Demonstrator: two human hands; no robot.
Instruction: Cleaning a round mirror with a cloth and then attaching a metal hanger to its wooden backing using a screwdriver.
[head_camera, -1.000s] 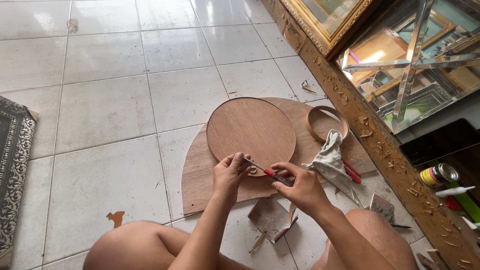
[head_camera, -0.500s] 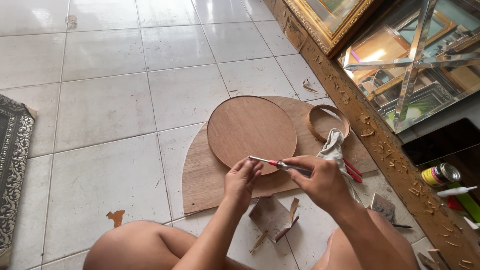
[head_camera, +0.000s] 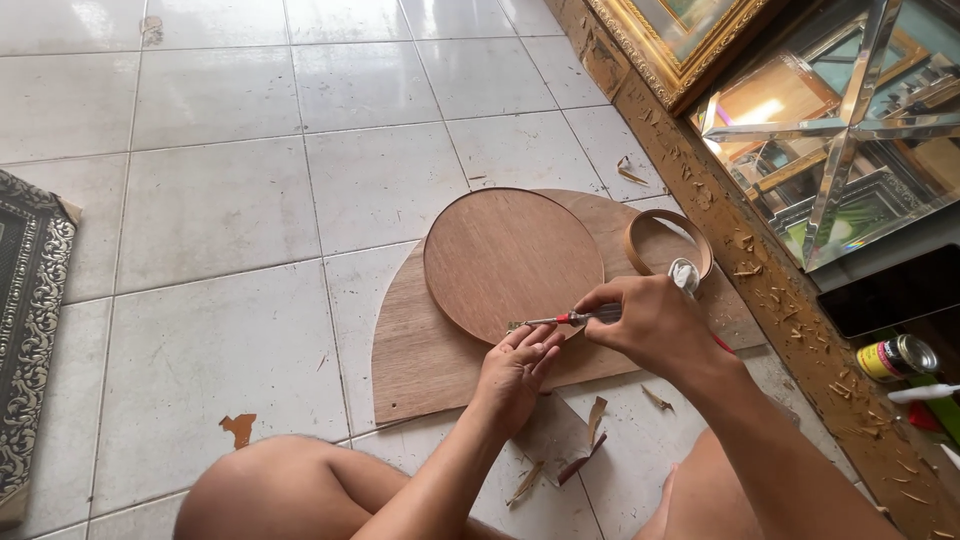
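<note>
A round brown wooden disc (head_camera: 510, 258) lies on a larger arch-shaped plywood sheet (head_camera: 420, 360) on the tiled floor. My right hand (head_camera: 650, 325) grips a thin tool with a red and silver handle (head_camera: 555, 320), its tip at the disc's near edge. Fingers of my left hand (head_camera: 515, 375) rest on the plywood just below the disc's rim, touching the tool's tip area.
A curled wood strip (head_camera: 665, 240) and a white cloth (head_camera: 685, 273) lie right of the disc. Wood shavings litter the floor. Gilded frames and a mirror (head_camera: 830, 130) lean at the right. A small can (head_camera: 895, 358) stands there. A patterned mat (head_camera: 30, 320) lies at left.
My hands have shifted slightly along the disc's near edge, and the tool now lies flatter, pointing left. The view has tilted a little.
</note>
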